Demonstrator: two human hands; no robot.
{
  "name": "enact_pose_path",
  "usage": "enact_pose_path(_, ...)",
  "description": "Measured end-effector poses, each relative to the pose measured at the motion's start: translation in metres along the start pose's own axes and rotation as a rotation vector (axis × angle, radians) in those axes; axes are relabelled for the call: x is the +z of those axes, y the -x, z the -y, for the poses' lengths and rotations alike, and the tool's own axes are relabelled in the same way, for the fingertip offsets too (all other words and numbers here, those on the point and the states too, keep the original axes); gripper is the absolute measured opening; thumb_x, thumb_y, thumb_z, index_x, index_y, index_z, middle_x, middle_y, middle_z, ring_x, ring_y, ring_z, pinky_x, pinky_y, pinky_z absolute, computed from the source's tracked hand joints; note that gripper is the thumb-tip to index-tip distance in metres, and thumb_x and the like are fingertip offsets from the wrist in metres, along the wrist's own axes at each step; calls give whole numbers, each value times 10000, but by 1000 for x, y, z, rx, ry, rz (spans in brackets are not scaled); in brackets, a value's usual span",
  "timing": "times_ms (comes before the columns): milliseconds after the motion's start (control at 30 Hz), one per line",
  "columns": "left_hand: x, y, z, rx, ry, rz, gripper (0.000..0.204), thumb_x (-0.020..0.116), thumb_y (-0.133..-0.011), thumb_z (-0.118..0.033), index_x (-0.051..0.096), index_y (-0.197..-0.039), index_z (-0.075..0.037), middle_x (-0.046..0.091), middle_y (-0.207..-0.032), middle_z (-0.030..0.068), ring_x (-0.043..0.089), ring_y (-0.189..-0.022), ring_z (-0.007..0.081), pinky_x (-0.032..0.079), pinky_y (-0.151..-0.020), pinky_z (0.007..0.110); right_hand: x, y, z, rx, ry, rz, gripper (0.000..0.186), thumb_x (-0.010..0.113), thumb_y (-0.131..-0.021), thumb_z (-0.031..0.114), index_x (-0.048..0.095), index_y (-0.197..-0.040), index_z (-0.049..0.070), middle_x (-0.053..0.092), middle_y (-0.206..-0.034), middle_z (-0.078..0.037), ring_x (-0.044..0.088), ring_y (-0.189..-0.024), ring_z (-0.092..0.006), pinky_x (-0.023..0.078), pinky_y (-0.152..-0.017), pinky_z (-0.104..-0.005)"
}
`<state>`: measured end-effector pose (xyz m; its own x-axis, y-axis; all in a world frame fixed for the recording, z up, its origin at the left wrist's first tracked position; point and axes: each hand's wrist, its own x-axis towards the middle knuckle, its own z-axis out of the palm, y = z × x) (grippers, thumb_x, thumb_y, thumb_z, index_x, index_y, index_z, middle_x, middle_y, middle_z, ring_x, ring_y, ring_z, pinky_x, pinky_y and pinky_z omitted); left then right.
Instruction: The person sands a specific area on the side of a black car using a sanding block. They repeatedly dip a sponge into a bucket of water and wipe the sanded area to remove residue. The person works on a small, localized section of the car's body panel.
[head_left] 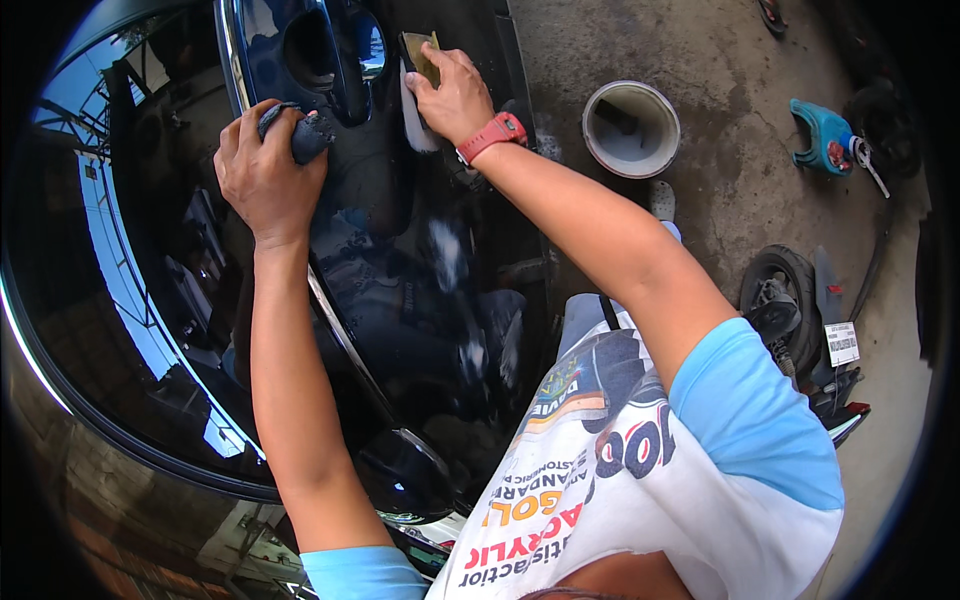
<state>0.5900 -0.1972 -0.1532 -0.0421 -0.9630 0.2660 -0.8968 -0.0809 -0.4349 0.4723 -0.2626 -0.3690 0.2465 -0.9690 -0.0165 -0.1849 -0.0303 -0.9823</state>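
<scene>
My left hand (265,178) is closed around a crumpled dark grey cloth or sponge (312,138), above the chrome window trim of a glossy dark car. My right hand (455,95), with a red watch (495,135) on its wrist, grips a flat yellowish-brown sanding pad (421,58). It presses the pad against the car door (380,270), right of the door handle (345,65). Whitish patches (447,255) mark the dark paint, one of them just under my right hand. The underside of the pad is hidden.
Right of the car, a white bucket (668,160) with cloudy liquid and a dark object in it stands on the concrete floor. Farther right are a teal and red object (822,138) and a parked motorcycle (785,295). A side mirror (405,470) juts out near my body.
</scene>
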Motion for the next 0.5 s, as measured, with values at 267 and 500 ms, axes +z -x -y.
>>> enact_pose_path(267,-2,4,0,-13,-7,9,202,883,-823,-271,800,-950,-139,745,-1147,-16,677,-1136,269,524,-969,437,-35,120,15,-103,-5,150,580,733,-974,251,586,-1506,73,580,-1467,-179,563,-1271,-406,466,-1116,-486)
enact_pose_path(500,1,4,2,-7,-20,5,201,883,-832,-282,801,-946,-139,744,-1152,-9,676,-1135,274,525,-973,441,-9,35,-13,9,-35,129,561,700,-990,289,611,-1482,34,620,-1447,-207,568,-1336,-392,414,-1169,-463)
